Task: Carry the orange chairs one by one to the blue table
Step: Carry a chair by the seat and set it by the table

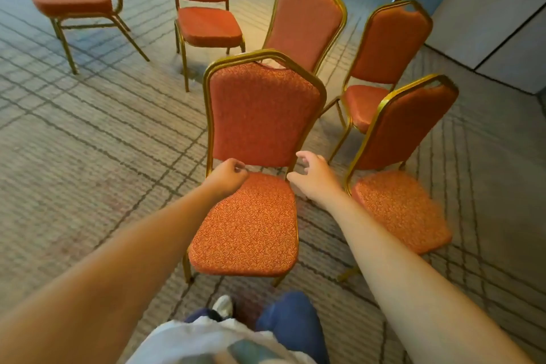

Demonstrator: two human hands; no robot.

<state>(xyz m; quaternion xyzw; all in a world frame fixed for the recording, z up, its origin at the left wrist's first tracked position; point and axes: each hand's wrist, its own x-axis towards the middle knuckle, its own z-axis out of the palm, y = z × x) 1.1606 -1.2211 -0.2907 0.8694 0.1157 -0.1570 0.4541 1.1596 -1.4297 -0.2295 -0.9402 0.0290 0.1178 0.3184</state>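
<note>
Reaching for the nearest orange chair point(251, 156), right at the start of a pick-up by the look of it. Stands on the patterned carpet point(88, 142) directly ahead, seat point(248, 224) turned toward the body, backrest point(263, 112) away. Not lifted, not tilted.

Left hand point(227, 176): curled into a loose fist over the rear left corner of the seat, just beside the gold frame point(209, 115), nothing plainly in its grip. Touching the cushion or not, cannot tell. Right hand point(313, 176): fingers apart and softly bent, hovering at the rear right corner, near the other post but apart from it, holding nothing.

Crowded on the right by a neighbouring chair point(401, 210), seat just beside seat. Another chair point(307, 23) close behind the backrest, perhaps touching it, hard to say. More orange chairs farther back and to the left, well apart. Pale panels point(487, 23) along the right side. No blue table anywhere in view.

Judged as the first step of one carry: reach under way, grasp not yet made. Next move likely calls for closing both hands round the frame posts low on the backrest, or under the seat edges, then lifting straight up and drawing back toward the body to clear the two neighbours. Worth watching: legs snagging on the neighbouring chair, and a tall backrest making the load top-heavy once off the carpet. After that, turning to find the blue table, somewhere out of sight.
</note>
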